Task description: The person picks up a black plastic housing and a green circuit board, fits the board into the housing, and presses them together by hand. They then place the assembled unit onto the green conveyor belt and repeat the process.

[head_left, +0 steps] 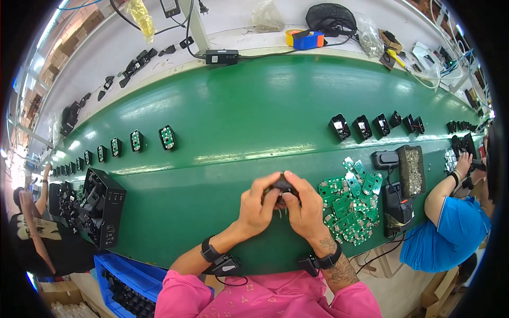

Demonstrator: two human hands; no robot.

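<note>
Both hands are bunched together right over the near edge of the long green conveyor counter [238,106], dead centre in the head view. The left hand [257,204] and the right hand [305,206] are both curled shut around one small black plastic housing [282,185], fingers wrapped over the top and thumbs tucked in underneath. So the part sits between the two hands, held up just off the counter, and neither hand is really nearer than the other, they share it. It's mostly buried under fingers, so I can't say for sure which way its long axis runs; my best guess is left to right, across the gap between the palms. Something metal seems to poke out below it, maybe prongs.

Just to the right of the right hand is a heap of small green circuit boards [351,204], lying flat on the counter, close by but not touching the hand. Beyond that there's a black tray of small silvery metal parts [412,170]. On the left, well apart from the left hand, sits a black box stuffed with black plastic housings [95,206]. Further back, a row of open black housings [360,127] stands on the counter, and another person's arm in a blue sleeve [450,228] works at the far right.
</note>
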